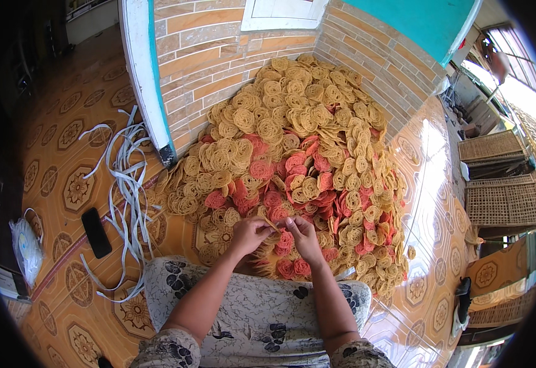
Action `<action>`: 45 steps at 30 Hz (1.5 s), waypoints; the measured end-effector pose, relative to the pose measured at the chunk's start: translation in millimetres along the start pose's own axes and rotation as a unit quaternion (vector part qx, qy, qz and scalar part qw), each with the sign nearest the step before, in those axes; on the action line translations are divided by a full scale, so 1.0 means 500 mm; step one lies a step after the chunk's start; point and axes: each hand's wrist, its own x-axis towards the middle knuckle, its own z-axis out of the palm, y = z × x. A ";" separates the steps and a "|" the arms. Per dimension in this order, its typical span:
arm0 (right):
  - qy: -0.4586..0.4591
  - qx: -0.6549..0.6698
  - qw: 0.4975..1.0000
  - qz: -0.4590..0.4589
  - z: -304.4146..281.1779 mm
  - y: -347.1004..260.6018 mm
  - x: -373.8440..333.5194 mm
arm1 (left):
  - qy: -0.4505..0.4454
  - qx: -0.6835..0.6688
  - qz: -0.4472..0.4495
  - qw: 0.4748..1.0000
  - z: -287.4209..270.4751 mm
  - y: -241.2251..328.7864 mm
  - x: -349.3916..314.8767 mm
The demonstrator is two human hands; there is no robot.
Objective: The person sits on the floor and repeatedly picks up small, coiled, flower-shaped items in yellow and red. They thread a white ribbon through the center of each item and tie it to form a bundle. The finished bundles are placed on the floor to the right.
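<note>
In front of my lap, my left hand (250,235) is closed in a pinch on a thin tan piece (272,224), which looks like one of the coiled discs seen edge-on. Close beside it, the fingers of my right hand (303,238) are pinched together at the piece's other side; what lies between them is too small to make out. Beyond both hands rises a large heap of flat, lacy coiled discs, mostly tan (274,101), with red discs (260,170) mixed through the middle. A few red discs (284,268) lie just below my hands.
White flat straps (127,196) lie tangled on the patterned tile floor (78,190) to the left, beside a black phone (97,233). A clear plastic bag (27,250) sits farther left. The heap leans into a brick-tiled wall corner (200,55). Woven racks (504,201) stand at right.
</note>
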 end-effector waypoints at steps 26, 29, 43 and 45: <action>0.124 -0.140 0.981 -0.056 -0.040 0.013 0.015 | 0.070 0.125 0.185 0.972 -0.119 0.126 -0.011; 0.089 -0.342 0.928 0.114 -0.068 0.034 0.003 | 0.070 0.148 0.143 0.976 -0.166 0.148 -0.028; 0.141 -0.281 0.949 0.001 -0.065 0.120 0.041 | -0.092 -0.211 -0.072 0.971 -0.099 0.049 0.007; 0.135 -0.334 0.933 0.000 -0.046 0.127 0.057 | -0.084 -0.257 -0.066 0.960 -0.059 0.039 0.019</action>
